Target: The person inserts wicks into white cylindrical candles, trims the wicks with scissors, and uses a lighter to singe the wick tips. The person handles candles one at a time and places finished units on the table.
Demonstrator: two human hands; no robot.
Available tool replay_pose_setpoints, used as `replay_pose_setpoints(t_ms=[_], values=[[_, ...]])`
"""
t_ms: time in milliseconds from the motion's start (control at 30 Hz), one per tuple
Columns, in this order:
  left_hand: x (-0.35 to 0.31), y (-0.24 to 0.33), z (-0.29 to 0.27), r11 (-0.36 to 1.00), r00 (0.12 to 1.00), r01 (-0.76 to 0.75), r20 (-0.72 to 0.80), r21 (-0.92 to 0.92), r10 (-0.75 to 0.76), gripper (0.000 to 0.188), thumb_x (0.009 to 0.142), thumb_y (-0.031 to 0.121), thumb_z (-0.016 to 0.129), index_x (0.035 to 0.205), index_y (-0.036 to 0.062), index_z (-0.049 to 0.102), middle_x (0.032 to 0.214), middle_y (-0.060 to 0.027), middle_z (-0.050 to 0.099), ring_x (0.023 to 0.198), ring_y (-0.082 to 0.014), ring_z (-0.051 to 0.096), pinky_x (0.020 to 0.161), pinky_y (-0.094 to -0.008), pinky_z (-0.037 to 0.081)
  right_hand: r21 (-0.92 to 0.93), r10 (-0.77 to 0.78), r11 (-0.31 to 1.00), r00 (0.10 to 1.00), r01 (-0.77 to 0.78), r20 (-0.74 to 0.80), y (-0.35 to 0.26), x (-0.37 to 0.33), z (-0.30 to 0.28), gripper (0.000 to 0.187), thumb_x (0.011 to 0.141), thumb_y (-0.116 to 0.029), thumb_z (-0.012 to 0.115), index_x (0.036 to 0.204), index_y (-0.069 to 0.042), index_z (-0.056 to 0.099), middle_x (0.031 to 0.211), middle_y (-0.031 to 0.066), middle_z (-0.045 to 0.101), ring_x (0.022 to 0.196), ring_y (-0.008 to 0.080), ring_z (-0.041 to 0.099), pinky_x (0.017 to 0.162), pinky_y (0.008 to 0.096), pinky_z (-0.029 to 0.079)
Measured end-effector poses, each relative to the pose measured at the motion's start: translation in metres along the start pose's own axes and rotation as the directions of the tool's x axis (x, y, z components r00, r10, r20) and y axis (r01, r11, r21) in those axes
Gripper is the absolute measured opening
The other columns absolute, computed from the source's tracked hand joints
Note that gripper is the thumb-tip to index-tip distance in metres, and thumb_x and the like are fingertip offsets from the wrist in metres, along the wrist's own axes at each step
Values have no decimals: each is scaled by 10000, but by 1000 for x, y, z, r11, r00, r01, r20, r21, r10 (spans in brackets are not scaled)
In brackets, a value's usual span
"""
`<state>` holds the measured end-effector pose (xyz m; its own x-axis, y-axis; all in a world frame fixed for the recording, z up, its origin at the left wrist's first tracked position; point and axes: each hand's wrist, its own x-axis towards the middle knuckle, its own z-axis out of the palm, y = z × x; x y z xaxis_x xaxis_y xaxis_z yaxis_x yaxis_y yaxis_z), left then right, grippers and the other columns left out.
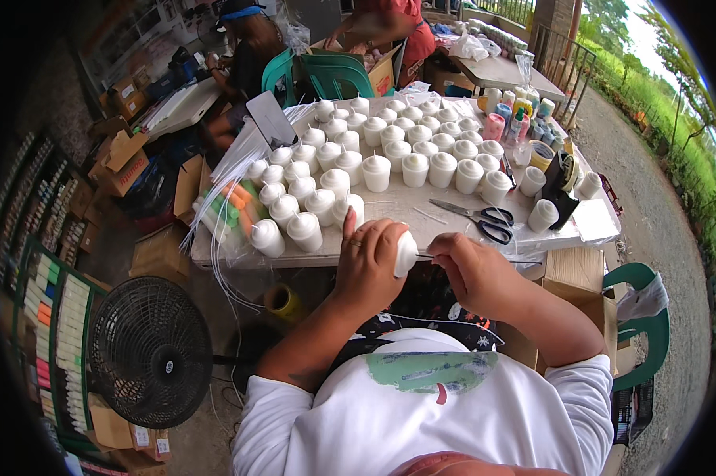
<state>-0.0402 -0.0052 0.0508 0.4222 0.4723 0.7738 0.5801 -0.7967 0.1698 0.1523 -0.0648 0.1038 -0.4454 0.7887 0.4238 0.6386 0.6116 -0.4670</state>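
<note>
Shirt (pixel 445 416), left hand (pixel 367 258) cupping candle (pixel 406 254), right hand (pixel 473 271) pinching rod (pixel 424 257)

I take this for a small open-sided candle workshop: rows of white candles (pixel 415 169) crowd the counter (pixel 398 206), cardboard boxes (pixel 120 163) and a rack (pixel 84 297) of coloured sticks stand left, and I see a gravel track (pixel 647 230) running alongside.

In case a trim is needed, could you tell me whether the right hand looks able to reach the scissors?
Probably yes: the scissors lie just beyond the right hand with nothing visible between them, though that hand is pinching something thin.
</note>
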Motion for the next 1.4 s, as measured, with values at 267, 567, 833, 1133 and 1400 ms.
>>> replay_pose_setpoints(t_ms=[267,567,833,1133,1400], values=[[-20,-60,-27,964,937,258,-225,-69,-267,600,608,55,786,1136,65,501,1040,-105,610,1043,-317,579,1133,-537,191,264,368,927,772,-265,-518,49,-47,-71,184,950,66,448,1081,2,560,951,53,616,898,124,602,782,259,474],[-26,-46,-29,895,925,183,-238,-406,-297,629,621,11,810,1155,72,483,1069,-97,603,1045,-267,601,1143,-517,203,-226,-19,973,957,-49,-289,-6,-51,-50,337,774,111,618,1068,-50,647,940,128,620,815,287,630,696,337,509],[-24,-41,-29,944,954,190,-175,-270,-242,669,587,7,802,1176,84,494,1102,-97,596,1071,-291,589,1132,-549,216,-603,-279,776,958,184,-67,-28,-33,-62,357,676,-6,669,1033,-28,673,949,94,609,727,222,590,612,348,453],[-16,-32,-30,966,973,156,-133,-207,-186,679,583,0,782,1188,101,489,1118,-82,583,1080,-292,570,1123,-557,219,-749,-461,570,886,338,49,-48,-5,-53,398,634,-115,662,1022,-33,690,970,58,558,689,166,517,543,289,380],[-17,-32,-29,978,979,129,-133,-166,-152,670,588,5,788,1181,104,492,1128,-85,576,1080,-295,566,1120,-554,223,-797,-470,474,873,374,130,-62,-1,-60,352,637,-124,681,976,-30,699,955,56,555,694,147,491,539,278,361]])
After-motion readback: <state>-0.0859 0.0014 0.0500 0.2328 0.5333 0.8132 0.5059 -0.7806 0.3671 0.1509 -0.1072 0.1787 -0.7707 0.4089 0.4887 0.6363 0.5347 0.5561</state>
